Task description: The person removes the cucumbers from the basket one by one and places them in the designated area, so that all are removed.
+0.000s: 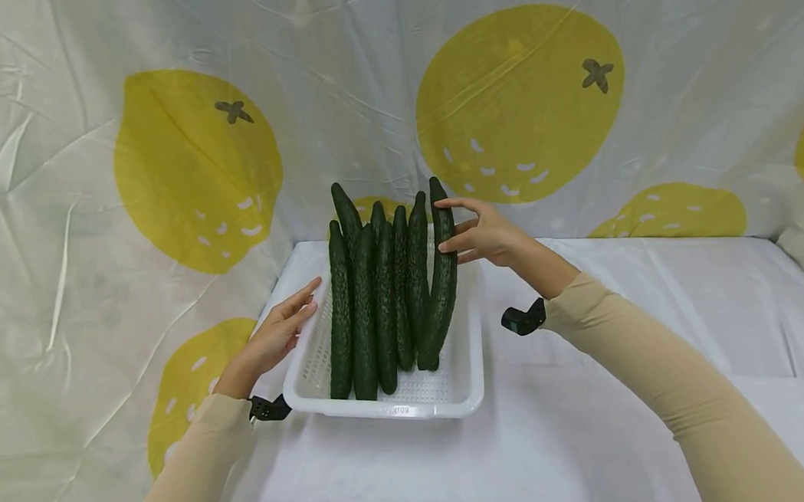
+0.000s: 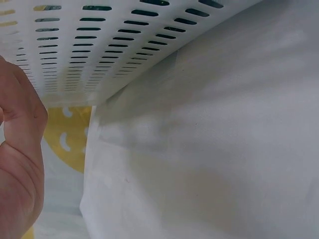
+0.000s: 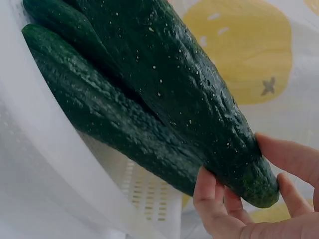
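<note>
A white plastic basket (image 1: 473,389) with slotted walls stands on a white cloth, holding several dark green cucumbers (image 1: 363,322) that lie lengthwise and lean on its far end. My right hand (image 1: 487,236) pinches the upper end of the rightmost cucumber (image 1: 442,310), thumb on one side and fingers on the other. Close up in the right wrist view, that cucumber (image 3: 184,74) crosses above another cucumber (image 3: 109,114). At the basket's left side is my left hand (image 1: 279,334), fingers extended by the rim. The left wrist view shows this hand (image 2: 20,159) beside the slotted wall (image 2: 94,45).
White cloth (image 1: 607,438) covers the table around the basket. Behind and to the left hangs a pale curtain (image 1: 342,70) printed with large yellow lemons. A black wrist camera (image 1: 523,318) sits on the right wrist, and another camera (image 1: 270,409) on the left.
</note>
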Motion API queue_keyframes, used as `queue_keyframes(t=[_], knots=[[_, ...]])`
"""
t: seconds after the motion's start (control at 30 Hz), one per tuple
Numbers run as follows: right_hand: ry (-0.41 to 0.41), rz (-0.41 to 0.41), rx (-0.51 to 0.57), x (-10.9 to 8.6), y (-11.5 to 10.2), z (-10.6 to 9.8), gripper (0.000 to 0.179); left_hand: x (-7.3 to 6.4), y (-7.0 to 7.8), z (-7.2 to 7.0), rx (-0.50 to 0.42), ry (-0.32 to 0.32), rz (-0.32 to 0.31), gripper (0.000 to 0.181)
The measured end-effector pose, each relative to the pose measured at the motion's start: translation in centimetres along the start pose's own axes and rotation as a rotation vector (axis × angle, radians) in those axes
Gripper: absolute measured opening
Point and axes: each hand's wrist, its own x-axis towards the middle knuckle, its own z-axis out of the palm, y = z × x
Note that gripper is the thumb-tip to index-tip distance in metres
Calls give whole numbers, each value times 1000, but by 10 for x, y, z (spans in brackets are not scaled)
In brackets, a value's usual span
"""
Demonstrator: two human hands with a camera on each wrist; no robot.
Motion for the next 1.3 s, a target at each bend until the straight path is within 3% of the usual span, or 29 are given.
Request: queue_keyframes(t=[0.2,0.67,1.3], knots=[[-42,5,45,-6,1,-21,77,1,1,1,1,-2,-3,58],[-86,15,17,-21,10,-56,78,0,0,0,-15,6,-6,58],[-105,36,-17,-29,32,-84,80,0,-1,0,-35,-2,9,57]])
